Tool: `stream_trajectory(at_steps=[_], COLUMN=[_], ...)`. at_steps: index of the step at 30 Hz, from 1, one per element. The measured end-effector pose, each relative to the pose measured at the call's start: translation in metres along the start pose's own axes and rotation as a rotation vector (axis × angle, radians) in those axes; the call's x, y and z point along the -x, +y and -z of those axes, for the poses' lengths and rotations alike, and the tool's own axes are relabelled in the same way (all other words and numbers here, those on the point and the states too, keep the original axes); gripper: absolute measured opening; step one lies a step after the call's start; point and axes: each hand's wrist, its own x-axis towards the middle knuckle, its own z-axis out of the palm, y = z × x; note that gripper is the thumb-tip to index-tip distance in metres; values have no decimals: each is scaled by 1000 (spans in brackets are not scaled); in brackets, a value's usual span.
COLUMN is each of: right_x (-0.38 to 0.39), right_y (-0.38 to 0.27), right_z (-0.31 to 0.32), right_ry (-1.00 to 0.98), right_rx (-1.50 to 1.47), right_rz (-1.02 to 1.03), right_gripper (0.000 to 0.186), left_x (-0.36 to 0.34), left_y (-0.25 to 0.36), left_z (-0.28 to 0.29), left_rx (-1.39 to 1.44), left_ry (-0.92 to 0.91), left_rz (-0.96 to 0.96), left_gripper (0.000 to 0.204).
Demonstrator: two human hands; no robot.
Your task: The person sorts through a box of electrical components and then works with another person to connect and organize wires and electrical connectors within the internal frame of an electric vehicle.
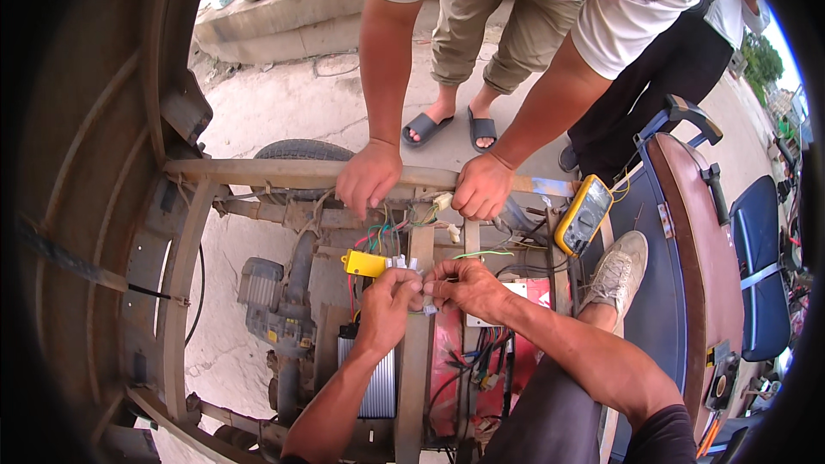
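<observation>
My left hand and my right hand meet fingertip to fingertip over the open metal frame. Both are closed in a pinch, and what lies between the fingers is hidden. White plastic connectors sit right behind my left fingers, beside a small yellow box. Another pale connector shows just below the fingertips. Beyond them runs a bundle of thin coloured wires. A finned silver box lies under my left forearm.
A co-worker's left hand and right hand rest at the far frame rail. A yellow multimeter leans at the right, by my shoe. A motor hangs at the left. More loose wires lie near my right forearm.
</observation>
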Motion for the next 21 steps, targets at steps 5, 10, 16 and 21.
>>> stream_trajectory(at_steps=[5,10,16,21], right_x=[-3,0,-2,0], right_y=[2,4,13,11], right_z=[1,4,6,8], right_ry=[-3,70,123,119], right_rx=[-85,-130,-276,-260], right_rz=[-63,-116,-136,-160], right_gripper=[18,16,15,15], left_x=[2,5,-7,-38], left_y=[0,11,34,72], left_z=[2,3,1,2], left_rx=[119,268,12,-112], left_ry=[-13,139,137,195], left_rz=[-22,-82,-141,-222], left_gripper=[13,12,12,12])
